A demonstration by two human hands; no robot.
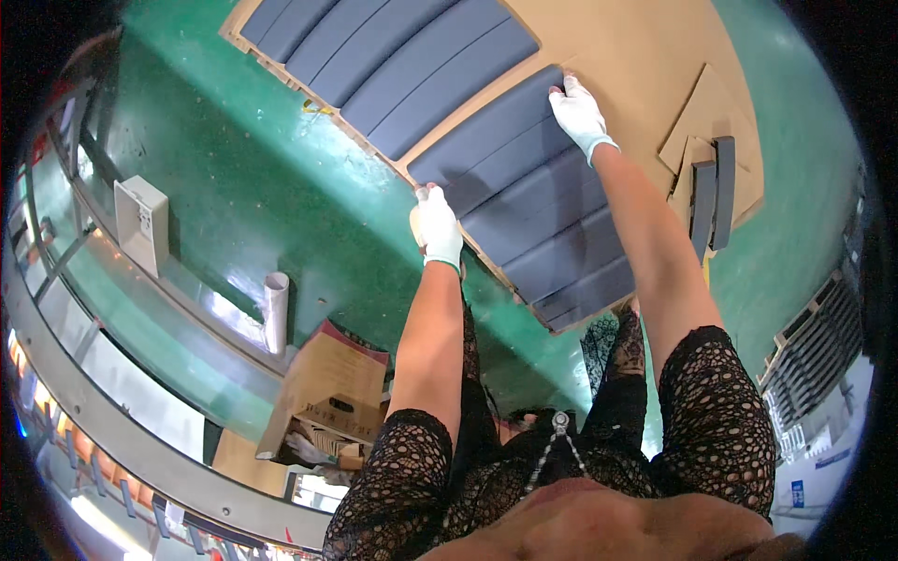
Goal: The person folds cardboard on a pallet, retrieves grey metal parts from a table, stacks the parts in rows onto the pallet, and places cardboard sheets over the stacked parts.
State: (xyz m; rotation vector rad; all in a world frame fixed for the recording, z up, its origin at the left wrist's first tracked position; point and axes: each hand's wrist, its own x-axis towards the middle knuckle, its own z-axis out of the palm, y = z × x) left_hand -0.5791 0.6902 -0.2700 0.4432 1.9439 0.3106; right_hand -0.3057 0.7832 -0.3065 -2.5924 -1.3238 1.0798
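Note:
Dark grey-blue padded strips (524,178) lie side by side in a block on a tan board. My right hand (580,117), in a white glove, has its thumb and fingers closed at the far right end of the outermost strip in this block. At the strip's left end is my left hand (440,226), gloved too, with its fingers curled in at the board's edge. A pale cream piece shows beside its palm; its kind is hard to make out. Beyond a narrow tan divider, a second block of matching strips (402,56) lies further off.
Right of the strips, loose cardboard pieces (697,117) and two dark bars (713,196) lie on the tan surface (645,37). On the green floor (234,140) to the left are a white box (142,224), a white tube (276,313) and an open carton (337,379).

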